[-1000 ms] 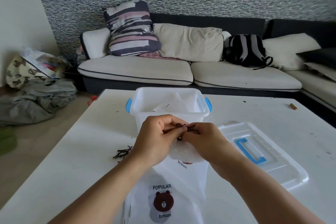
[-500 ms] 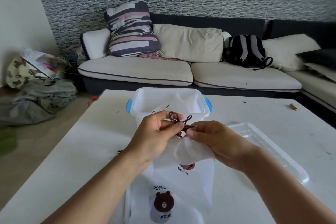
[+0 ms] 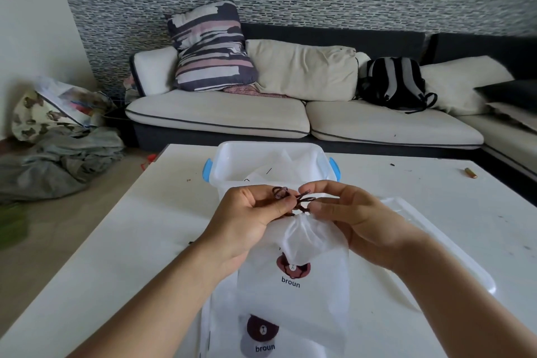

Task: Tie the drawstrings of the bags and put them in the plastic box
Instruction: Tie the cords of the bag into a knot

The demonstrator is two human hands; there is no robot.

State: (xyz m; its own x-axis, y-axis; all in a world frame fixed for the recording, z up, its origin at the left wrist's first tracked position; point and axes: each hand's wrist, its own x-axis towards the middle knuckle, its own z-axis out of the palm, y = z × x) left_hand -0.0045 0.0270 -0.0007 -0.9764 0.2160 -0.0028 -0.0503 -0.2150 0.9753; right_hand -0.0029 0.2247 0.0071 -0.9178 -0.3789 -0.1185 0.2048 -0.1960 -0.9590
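Observation:
A white drawstring bag [image 3: 308, 264] with a brown bear print and the word "broun" hangs just above the table, its mouth gathered tight. My left hand [image 3: 247, 218] and my right hand [image 3: 351, 212] each pinch the dark brown drawstring [image 3: 302, 197] at the bag's neck, where it forms small loops. Under it a second bear-print bag [image 3: 267, 334] lies flat on the table. The clear plastic box [image 3: 229, 160] with blue handles stands just beyond my hands, with white bags inside.
The box's clear lid [image 3: 430, 244] lies on the white table [image 3: 139, 241] to the right, partly behind my right forearm. A small brown stick [image 3: 470, 173] lies far right. Beyond the table stands a sofa [image 3: 261, 113] with cushions and a backpack [image 3: 395, 81]; clothes are heaped on the floor at left.
Both hands rose slightly with the bag and drew a little apart. The drawstring, hidden between the fingers a second ago, now shows as loops above the gathered neck.

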